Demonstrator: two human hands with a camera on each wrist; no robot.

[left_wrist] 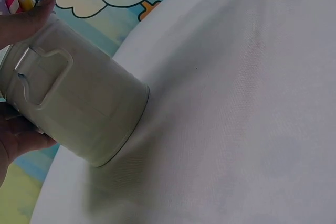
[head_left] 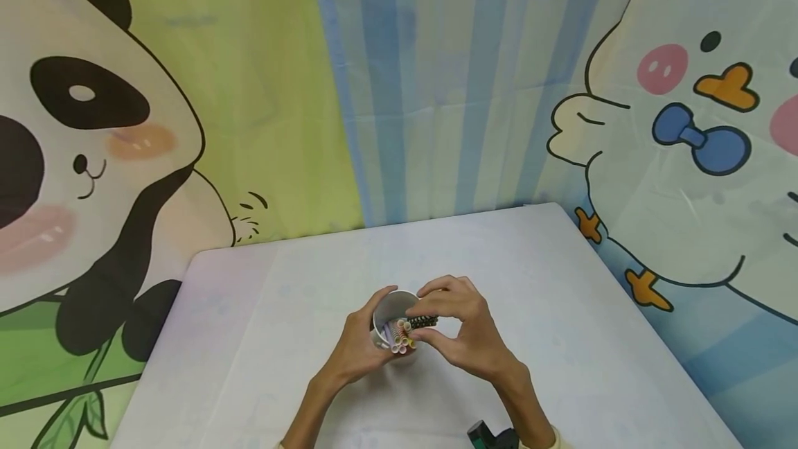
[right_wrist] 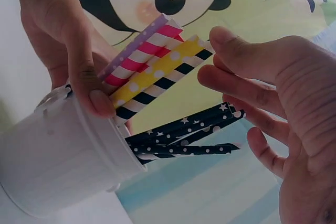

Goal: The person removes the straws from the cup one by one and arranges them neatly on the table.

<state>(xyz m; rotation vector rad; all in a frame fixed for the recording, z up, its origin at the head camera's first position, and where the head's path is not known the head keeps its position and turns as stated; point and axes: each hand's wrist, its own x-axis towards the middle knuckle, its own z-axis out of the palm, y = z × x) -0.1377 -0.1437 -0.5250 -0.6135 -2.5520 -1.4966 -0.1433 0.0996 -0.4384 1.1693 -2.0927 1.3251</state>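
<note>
My left hand (head_left: pixel 359 346) grips a small white bucket (left_wrist: pixel 97 95) at its rim. The bucket is tilted above the table, and a handle fitting shows on its side in the left wrist view. Paper straws stick out of its mouth. Purple, pink-striped, yellow dotted (right_wrist: pixel 152 74) and black-striped straws lie under my left thumb. Apart from them is a group of black straws (right_wrist: pixel 184 129) with white stars and dots. My right hand (right_wrist: pixel 294 93) is at the straws' outer ends, thumb and fingers spread and bent around them; no firm pinch shows.
A white-covered table (head_left: pixel 299 296) lies below, with its far edge against a cartoon-printed backdrop (head_left: pixel 430 89). A black and green object (head_left: pixel 492 436) is beside the right forearm at the front edge.
</note>
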